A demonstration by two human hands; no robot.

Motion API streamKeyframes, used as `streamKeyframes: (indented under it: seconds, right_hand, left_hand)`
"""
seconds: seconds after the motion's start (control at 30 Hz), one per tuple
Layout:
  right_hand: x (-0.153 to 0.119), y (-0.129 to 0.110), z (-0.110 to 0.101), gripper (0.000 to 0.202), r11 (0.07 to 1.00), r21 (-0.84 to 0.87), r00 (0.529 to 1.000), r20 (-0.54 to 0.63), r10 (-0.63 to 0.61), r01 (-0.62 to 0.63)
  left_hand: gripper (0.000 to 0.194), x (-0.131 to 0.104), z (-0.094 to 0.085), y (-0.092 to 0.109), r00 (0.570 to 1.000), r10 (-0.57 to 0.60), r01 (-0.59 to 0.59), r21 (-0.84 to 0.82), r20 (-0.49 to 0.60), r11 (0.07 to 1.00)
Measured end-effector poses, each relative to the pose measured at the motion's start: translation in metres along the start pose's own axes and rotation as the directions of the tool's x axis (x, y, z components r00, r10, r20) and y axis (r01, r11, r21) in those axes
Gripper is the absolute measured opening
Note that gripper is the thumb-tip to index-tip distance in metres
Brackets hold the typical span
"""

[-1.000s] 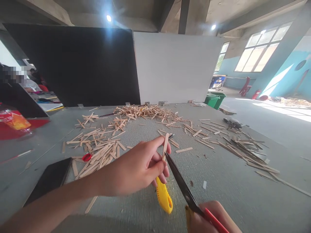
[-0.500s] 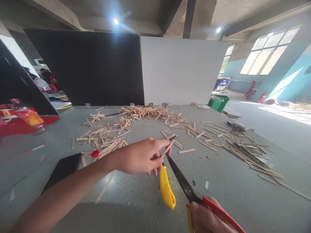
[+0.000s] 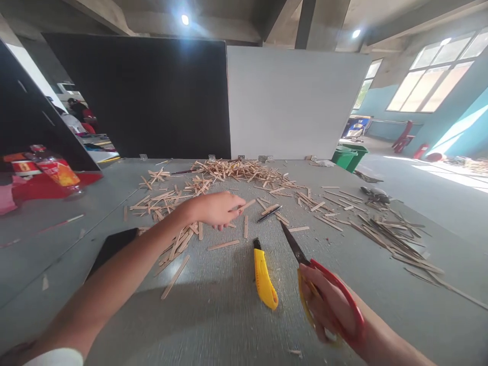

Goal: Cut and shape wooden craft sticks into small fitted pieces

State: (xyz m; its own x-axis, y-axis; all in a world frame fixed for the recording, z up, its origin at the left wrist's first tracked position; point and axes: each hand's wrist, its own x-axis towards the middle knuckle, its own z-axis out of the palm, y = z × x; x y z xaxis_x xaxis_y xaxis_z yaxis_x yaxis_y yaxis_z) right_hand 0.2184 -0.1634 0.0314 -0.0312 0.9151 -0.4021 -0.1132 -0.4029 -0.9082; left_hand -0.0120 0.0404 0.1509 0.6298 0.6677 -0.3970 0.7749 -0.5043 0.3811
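My left hand (image 3: 219, 209) is over the middle of the grey table (image 3: 213, 325), its thumb and fingertips pinching a short wooden stick (image 3: 248, 205). My right hand (image 3: 324, 300) is wrapped round the red and yellow handles of dark-bladed scissors (image 3: 295, 245), which point up and left. Between the hands lies a yellow utility knife (image 3: 265, 277). A black pen (image 3: 269, 214) rests by a few sticks just beyond the scissors' tip. Behind my left hand spreads a heap of wooden sticks (image 3: 236, 172).
Long thin strips (image 3: 396, 239) lie at the right. A black flat object (image 3: 110, 249) is under my left forearm. At the far left stand a drink bottle (image 3: 59, 170) and red items. Black and white panels (image 3: 297, 101) border the back.
My left hand has moved left and away from the scissors with a stick. My right hand has drawn the scissors back slightly to the right. The pen now lies uncovered on the table.
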Motion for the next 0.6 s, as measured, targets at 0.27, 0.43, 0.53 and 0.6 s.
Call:
streamKeyframes:
  seconds: [0.27, 0.43, 0.53, 0.6]
  right_hand:
    - [0.039, -0.006, -0.053, 0.027, 0.490, -0.872, 0.863, -0.253, -0.437, -0.007]
    - [0.046, 0.006, -0.066, 0.021, 0.306, -0.952, 0.836, -0.158, -0.526, 0.012]
    - [0.047, 0.014, -0.065, 0.028, 0.243, -0.968, 0.811, -0.089, -0.578, 0.067]
    - [0.049, 0.019, -0.066, 0.030, 0.209, -0.974, 0.794, -0.056, -0.605, 0.090]
  left_hand:
    - [0.035, 0.034, -0.022, -0.059, 0.973, -0.229, 0.230, -0.003, 0.024, 0.973]
    - [0.035, 0.048, -0.027, -0.087, 0.957, -0.282, 0.282, 0.001, 0.069, 0.959]
    - [0.036, 0.059, -0.024, -0.100, 0.956, -0.285, 0.284, 0.015, 0.075, 0.959]
    - [0.036, 0.067, -0.022, -0.108, 0.958, -0.278, 0.277, 0.025, 0.075, 0.961]
